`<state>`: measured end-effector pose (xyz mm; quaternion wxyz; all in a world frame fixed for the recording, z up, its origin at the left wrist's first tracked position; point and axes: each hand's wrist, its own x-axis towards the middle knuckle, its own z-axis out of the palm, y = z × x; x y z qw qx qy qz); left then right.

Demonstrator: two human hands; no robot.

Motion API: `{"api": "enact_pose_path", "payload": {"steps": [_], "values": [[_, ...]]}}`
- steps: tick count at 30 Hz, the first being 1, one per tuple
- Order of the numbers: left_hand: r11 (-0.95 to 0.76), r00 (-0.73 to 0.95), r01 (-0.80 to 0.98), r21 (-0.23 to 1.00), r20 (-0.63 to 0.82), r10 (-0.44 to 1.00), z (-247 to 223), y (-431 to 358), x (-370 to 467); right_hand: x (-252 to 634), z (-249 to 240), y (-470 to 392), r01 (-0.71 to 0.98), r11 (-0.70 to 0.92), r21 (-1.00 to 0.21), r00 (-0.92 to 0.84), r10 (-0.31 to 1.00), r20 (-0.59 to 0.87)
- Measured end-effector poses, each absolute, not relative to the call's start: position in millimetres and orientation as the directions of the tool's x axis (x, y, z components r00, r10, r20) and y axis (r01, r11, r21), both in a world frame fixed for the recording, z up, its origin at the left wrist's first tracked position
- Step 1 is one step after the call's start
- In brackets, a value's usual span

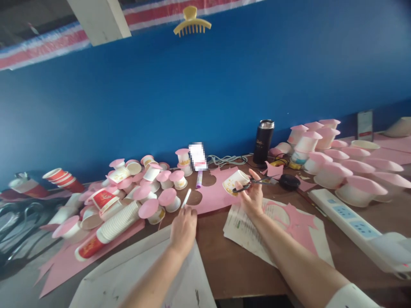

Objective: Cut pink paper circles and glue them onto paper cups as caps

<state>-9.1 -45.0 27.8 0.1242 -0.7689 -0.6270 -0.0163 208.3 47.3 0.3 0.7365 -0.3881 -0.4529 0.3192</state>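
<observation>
Cataloguing mid-frame, we log: left hand (183,226), fingers narrowed on white stick (186,197); right hand (252,197) holding scissors (245,187) alongside paper cup (231,181), presumably for handiness.

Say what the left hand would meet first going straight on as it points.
Beyond the slim white stick at the left hand, probably the flat pink paper sheet with round cut-outs, though depth is unclear.
</observation>
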Motion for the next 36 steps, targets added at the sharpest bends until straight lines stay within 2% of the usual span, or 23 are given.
{"api": "enact_pose_path", "payload": {"steps": [6, 11, 13, 16, 18, 20, 23, 25, 32, 36], "values": [[-0.145, 0.159, 0.985, -0.088, 0.176, 0.971, 27.0, -77.4, -34.3, 202.9, 6.8, 35.7, -0.06, 0.513, -0.857, 0.299, 0.828, 0.474], [-0.199, 0.177, 0.972, 0.129, 0.159, 0.971, 16.3, -93.6, -33.3, 190.9, 4.0, 22.5, 0.029, 0.524, -0.851, 0.172, 0.837, 0.52], [-0.214, 0.168, 0.957, 0.197, 0.227, 0.959, 15.8, -92.8, -31.9, 185.2, 1.9, 18.5, 0.08, 0.546, -0.834, 0.104, 0.828, 0.551], [-0.243, 0.091, 0.921, 0.304, 0.439, 0.894, 21.1, -79.1, -29.1, 178.2, 1.0, 15.6, 0.171, 0.581, -0.796, 0.012, 0.806, 0.591], [-0.288, 0.007, 0.861, 0.419, 0.556, 0.831, 26.3, -63.6, -24.8, 175.3, 2.0, 15.5, 0.255, 0.603, -0.756, -0.047, 0.788, 0.613], [-0.327, -0.083, 0.763, 0.558, 0.586, 0.806, 30.4, -46.9, -17.6, 173.8, 3.3, 16.1, 0.32, 0.619, -0.718, -0.098, 0.775, 0.625], [-0.37, -0.2, 0.563, 0.739, 0.556, 0.807, 32.1, -27.2, -4.8, 173.2, 3.1, 17.6, 0.357, 0.627, -0.693, -0.154, 0.771, 0.618], [-0.402, -0.183, 0.49, 0.773, 0.542, 0.82, 29.0, -19.6, 1.0, 173.4, 0.5, 19.1, 0.374, 0.616, -0.694, -0.179, 0.782, 0.597], [-0.457, 0.074, 0.416, 0.787, 0.471, 0.879, 5.5, -7.7, -4.0, 173.9, -10.3, 23.0, 0.389, 0.58, -0.716, -0.247, 0.814, 0.526], [-0.454, 0.095, 0.394, 0.799, 0.456, 0.885, 5.8, -5.1, -6.6, 173.2, -5.5, 20.6, 0.361, 0.529, -0.768, -0.261, 0.848, 0.461]]}}
